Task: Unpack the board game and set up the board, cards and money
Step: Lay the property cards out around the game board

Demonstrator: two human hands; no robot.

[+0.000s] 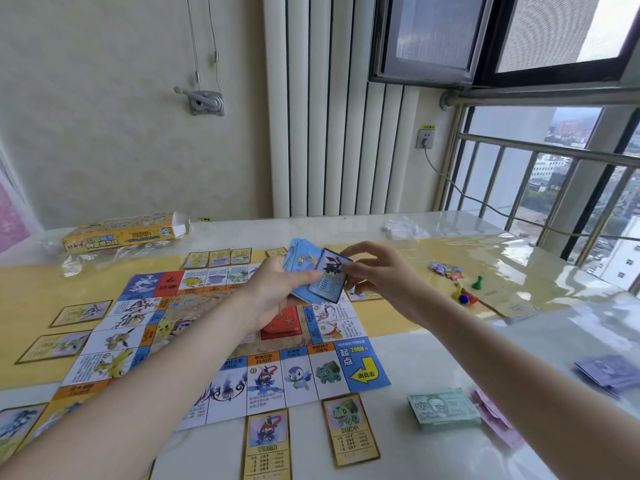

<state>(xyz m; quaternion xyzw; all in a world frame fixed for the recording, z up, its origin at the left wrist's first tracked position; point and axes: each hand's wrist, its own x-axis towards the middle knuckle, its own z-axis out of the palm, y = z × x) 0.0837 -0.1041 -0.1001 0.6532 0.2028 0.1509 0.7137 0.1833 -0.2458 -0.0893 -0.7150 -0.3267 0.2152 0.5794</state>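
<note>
Board (214, 344) lies unfolded flat on the table (415, 455); all places below are given relative to it. Above its far-right part, lifted off the surface, the left hand (277, 289) holds a fanned deck of blue cards (303, 268), fingers curled under and around it. Right hand (381, 275) pinches the front card (329, 277) of that fan between thumb and fingertips; grip closed on that one card, which overlaps the deck. Property cards already laid around the board: two along its near edge (349, 429), two off its left edge (81, 313), a row along its far edge (218, 258), one just off its right edge. A red card stack (282, 323) sits on the board's centre, partly hidden by the left wrist. Money: a green note stack (443, 407) near-right of the board, pink notes (495, 417) beside that, purple notes (609, 372) farther right. Pawns and small tokens (464, 292) lie right of the board; the opened box (121, 233) and plastic wrap lie beyond its far-left corner. Judgement: unpacking done, board set, money sorted; the remaining work is dealing out the held deck, with the right edge least filled.
</note>
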